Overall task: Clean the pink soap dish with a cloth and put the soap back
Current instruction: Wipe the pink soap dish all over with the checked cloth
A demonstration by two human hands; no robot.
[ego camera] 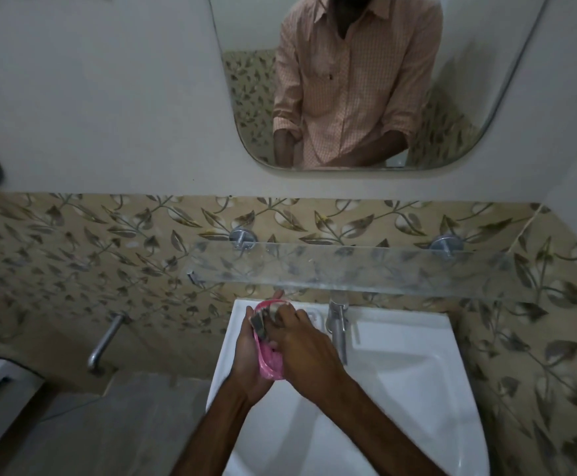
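Both forearms enter from the near edge and meet over the far left corner of the white basin [400, 379]. Left hand [249, 355] — curled from below and from the left around the pink soap dish [271, 364], cradling it edge-on. Right hand [306, 352] — lying over the dish from the right, fingers bent and pressing a small greyish cloth [263, 322] into its far end; a pale rounded patch beside the cloth may be soap or cloth, and cannot be told apart.

Handling (judged): the dish appears to be thin moulded plastic, so light and stiff, with a smooth rim likely slippery if wet; it should flex a little under hard rubbing. Support under the base with the thumb on the long rim, as here, seems the safest hold, leaving the inside open to the cloth. The cloth looks soft and limp, bunching under the fingertips.

Surroundings: glazed ceramic basin, smooth and hard; a chrome tap [337, 324] at its far edge, just right of the hands; a clear glass shelf [366, 266] on two round metal brackets above; leaf-patterned glossy tiles [108, 242] behind; a rounded mirror [366, 80] on the plain wall farther up.
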